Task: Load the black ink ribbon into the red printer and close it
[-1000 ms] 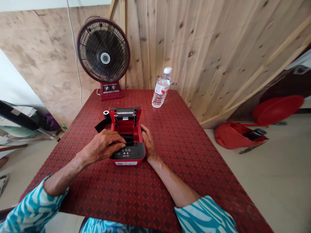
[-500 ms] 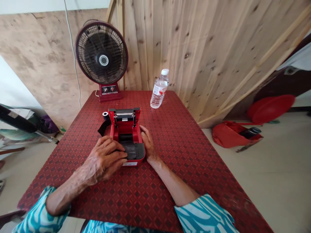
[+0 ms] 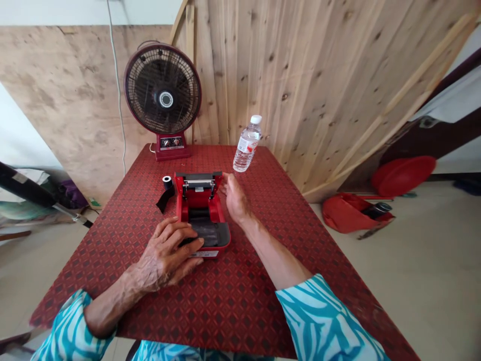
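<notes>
A small red and black device [image 3: 224, 239] stands on the patterned red table [image 3: 240, 296], its lid [image 3: 199, 176] raised. Dark film lies across its front part. My left hand [image 3: 165, 253] rests over the front left of the device with its fingers spread, fingertips on the dark film. At the lid's right edge is my right hand [image 3: 236, 196], its fingertips against the lid, partly hidden by the hand itself. Left of the device stands a small dark roll [image 3: 167, 182] with a white core, a loose dark strip trailing from it.
A dark red fan [image 3: 163, 95] stands at the table's back left. A clear water bottle [image 3: 246, 148] with a white cap is behind the device, to the right. On the floor at right are a red bag [image 3: 338, 213] and a red round object [image 3: 404, 175].
My right hand has moved from the device's right side up to the raised lid. My left hand stays on the film. The view has shifted slightly.
</notes>
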The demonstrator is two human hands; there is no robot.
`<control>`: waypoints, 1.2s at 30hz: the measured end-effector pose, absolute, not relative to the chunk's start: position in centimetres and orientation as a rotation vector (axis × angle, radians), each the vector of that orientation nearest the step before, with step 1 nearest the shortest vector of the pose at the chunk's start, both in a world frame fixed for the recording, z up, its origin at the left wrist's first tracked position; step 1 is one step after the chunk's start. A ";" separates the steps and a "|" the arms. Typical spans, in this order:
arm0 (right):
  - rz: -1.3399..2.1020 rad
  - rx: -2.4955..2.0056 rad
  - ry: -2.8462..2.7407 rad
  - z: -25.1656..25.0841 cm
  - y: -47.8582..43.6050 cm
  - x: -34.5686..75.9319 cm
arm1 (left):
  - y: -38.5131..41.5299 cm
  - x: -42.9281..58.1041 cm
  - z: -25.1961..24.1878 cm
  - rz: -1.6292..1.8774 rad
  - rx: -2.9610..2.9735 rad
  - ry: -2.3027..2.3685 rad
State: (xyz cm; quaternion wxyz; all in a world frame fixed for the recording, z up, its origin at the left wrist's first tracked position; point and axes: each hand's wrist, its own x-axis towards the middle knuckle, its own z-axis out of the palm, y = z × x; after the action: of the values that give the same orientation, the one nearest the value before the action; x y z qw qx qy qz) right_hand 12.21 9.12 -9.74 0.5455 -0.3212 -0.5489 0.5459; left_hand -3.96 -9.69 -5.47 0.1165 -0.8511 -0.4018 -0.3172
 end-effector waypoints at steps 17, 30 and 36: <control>1.357 -0.817 -1.309 -10.5 2.5 14.6 | -8.1 -5.3 -6.4 -1.616 -2.304 -1.795; 1.261 -0.828 -1.396 -11.0 2.3 14.9 | -4.7 -5.7 -7.6 -2.511 -2.036 -2.454; 1.185 -0.807 -1.444 -12.0 2.2 14.9 | -4.9 -5.4 -7.1 -2.559 -2.028 -2.492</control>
State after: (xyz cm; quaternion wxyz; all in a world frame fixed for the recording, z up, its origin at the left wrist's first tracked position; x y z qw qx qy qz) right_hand 14.92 2.20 -11.96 0.5256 -0.3372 -0.6036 0.4956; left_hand -5.38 -4.93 -7.10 -0.4644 -0.4373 -0.5373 -0.5518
